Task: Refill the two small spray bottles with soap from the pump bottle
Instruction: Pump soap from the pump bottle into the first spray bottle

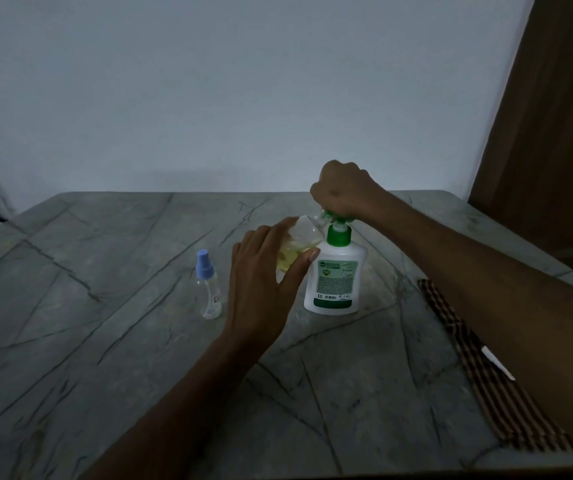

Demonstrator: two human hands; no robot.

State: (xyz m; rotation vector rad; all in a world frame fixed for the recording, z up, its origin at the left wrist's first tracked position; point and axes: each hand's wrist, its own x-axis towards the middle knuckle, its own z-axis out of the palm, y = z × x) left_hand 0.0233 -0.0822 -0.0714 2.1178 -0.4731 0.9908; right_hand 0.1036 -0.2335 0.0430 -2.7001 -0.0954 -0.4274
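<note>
A white pump bottle (334,278) with a green collar and label stands upright on the grey marble table (105,341). My right hand (345,190) is curled over its green pump head from above. My left hand (261,282) grips a small clear spray bottle (297,244), uncapped and tilted, with its mouth under the pump's nozzle; yellowish soap sits in its lower part. A second small clear spray bottle (209,289) with a blue cap stands upright to the left, apart from both hands.
A brown striped cloth (479,372) lies along the table's right edge under my right forearm, with a small white object (498,363) on it. A pale wall rises behind the table and a brown wooden door (555,116) stands at the right.
</note>
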